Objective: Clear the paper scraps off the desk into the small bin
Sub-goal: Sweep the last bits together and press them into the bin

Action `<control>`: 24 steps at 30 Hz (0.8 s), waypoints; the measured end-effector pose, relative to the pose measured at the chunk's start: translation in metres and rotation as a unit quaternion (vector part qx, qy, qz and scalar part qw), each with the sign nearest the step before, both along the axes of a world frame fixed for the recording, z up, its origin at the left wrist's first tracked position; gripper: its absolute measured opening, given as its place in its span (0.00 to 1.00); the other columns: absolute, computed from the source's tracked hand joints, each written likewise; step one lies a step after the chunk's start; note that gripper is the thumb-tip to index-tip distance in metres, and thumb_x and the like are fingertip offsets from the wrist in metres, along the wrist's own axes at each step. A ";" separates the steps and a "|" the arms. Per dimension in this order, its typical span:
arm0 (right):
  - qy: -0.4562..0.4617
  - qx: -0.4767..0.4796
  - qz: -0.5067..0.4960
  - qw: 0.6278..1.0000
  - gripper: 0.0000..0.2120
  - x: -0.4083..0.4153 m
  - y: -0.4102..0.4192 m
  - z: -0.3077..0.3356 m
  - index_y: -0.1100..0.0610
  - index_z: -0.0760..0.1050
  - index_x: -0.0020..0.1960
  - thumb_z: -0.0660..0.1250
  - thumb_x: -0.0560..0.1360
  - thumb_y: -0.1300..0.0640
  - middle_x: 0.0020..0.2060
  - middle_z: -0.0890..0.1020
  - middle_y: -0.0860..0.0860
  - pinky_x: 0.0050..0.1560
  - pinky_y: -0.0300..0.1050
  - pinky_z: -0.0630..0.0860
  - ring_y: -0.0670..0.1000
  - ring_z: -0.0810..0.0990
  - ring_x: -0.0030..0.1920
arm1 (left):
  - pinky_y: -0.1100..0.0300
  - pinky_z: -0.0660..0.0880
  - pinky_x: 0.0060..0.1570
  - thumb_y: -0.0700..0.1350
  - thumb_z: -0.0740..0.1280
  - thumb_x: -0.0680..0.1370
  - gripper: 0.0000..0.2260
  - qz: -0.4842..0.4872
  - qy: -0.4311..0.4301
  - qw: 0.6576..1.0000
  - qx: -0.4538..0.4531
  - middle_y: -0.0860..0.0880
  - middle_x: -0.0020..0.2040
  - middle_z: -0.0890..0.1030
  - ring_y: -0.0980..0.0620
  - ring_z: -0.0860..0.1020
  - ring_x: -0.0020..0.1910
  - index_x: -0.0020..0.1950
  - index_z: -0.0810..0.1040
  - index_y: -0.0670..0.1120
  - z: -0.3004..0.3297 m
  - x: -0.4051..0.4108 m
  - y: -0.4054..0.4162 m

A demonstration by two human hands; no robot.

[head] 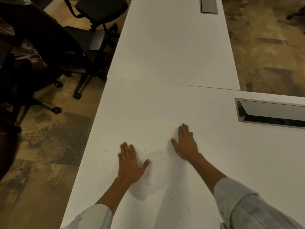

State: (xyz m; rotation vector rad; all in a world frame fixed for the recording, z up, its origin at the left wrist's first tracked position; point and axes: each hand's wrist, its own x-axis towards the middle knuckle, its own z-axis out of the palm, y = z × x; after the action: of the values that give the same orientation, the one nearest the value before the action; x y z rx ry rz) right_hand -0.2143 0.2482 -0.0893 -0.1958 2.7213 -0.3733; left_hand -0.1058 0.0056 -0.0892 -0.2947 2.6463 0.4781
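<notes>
Both of my hands lie flat, palms down, on the white desk point(165, 104). My left hand point(130, 162) rests near the desk's left edge with its fingers straight and thumb spread. My right hand point(185, 142) lies a little farther forward, fingers together and pointing away from me. Neither hand holds anything. Only tiny dark specks point(147, 183) dot the desk around and between my hands. No paper scrap and no bin shows in this view.
A metal cable tray point(270, 113) is set into the desk at the right, another point(208, 5) at the far end. A seam point(165, 82) joins two desk tops. Black office chairs point(66, 47) stand on the patterned floor to the left.
</notes>
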 end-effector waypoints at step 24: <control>0.029 -0.061 -0.050 0.996 0.35 0.022 0.051 0.020 0.62 0.49 0.77 0.51 0.80 0.41 0.77 0.49 0.56 0.75 0.50 0.50 0.53 0.48 0.76 | 0.37 0.41 0.71 0.77 0.43 0.66 0.52 0.106 0.046 0.993 -0.001 0.39 0.77 0.39 0.41 0.36 0.75 0.77 0.43 0.40 0.008 0.028 -0.049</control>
State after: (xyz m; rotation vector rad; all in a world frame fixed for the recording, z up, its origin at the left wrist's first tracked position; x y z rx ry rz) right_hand -0.1924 0.2992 -0.0689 -0.1041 2.7737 -0.5707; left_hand -0.0781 -0.0436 -0.0811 -0.5707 2.7182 0.5672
